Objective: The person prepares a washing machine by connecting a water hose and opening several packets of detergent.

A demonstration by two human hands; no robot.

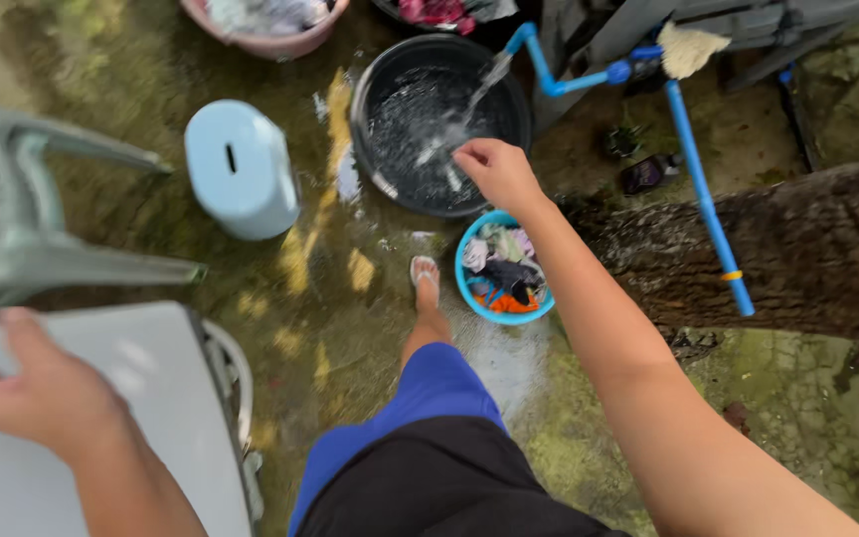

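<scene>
**Black tub filling under the blue pipe**

Black plastic holds the middle of the head view: a round tub (444, 124) stands on the wet, mossy ground (330, 328), and water pours into it from a blue pipe (549, 75) that bends in from the far right. The right hand (497, 171) hangs over the near rim of the tub, fingers curled loosely downward and holding nothing that shows; whether the fingertips touch the water I cannot tell. The step in hand looks like rinsing or testing the water as the tub fills. Just near of the tub, touching or almost touching its rim, sits a small blue basin (504, 268) packed with coloured clothes. A sandalled foot (426, 283) is planted just left of that basin.

The left hand (37, 393) rests spread and flat on a pale grey tabletop (151, 398) at the near left, gripping nothing. A grey plastic chair (12, 219) stands beyond it, and a light blue stool (241, 169) lies between the chair and the tub.

Any reach from tub to basin is short and unblocked. Room is tighter on the right, where a tree trunk (797, 249) and the pipe's downward run close in; open wet ground lies to the left of the foot, and it looks slippery.
</scene>
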